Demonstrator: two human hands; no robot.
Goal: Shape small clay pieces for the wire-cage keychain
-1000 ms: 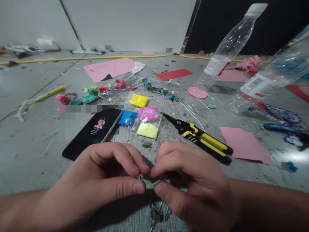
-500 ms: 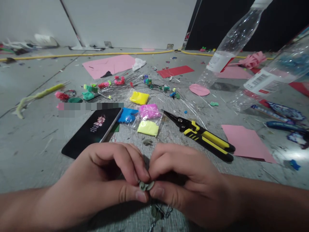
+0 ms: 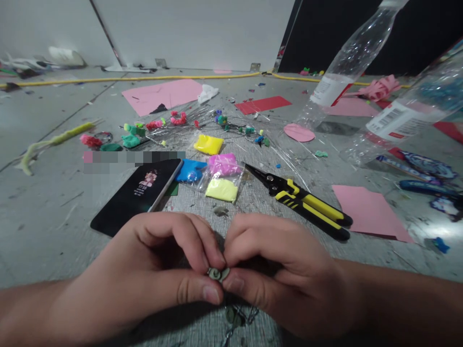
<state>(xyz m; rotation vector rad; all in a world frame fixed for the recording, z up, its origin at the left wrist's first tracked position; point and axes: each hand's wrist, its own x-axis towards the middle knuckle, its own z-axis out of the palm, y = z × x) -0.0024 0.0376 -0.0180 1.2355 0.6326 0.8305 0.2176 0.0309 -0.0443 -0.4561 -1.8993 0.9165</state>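
Item under examination: a small grey-green coil (image 3: 214, 274), held up between the fingertips of both my hands, low in the middle of the view. A pale flap (image 3: 224, 274) lies against its right side; whether the two are joined, I cannot tell.

Condition of hands: my left hand (image 3: 144, 270) pinches the coil between thumb and fingertips. My right hand (image 3: 285, 274) has thumb and forefinger brought together at the flap's outer edge, pinching it. The fingertips of both hands meet or nearly meet above the piece.

Handling assessment: by its look I judge the material soft modelling clay, very light, offering little resistance. Slipping seems a lesser concern than denting: hard pressure would likely flatten the spiral, and the thin flap could crease or tear. Best hold, in my opinion, is low on the coil's outer side, with the flap taken lightly by its rim and the face of the spiral left untouched.

Surroundings: directly below and nearer me, a wire cluster (image 3: 227, 336) with a dark green disc (image 3: 231, 315) on or against it. Beyond my hands, a bagged pale yellow lump (image 3: 222, 191); to its right, black-and-yellow pliers (image 3: 284, 196); to its left, a phone (image 3: 133, 202).
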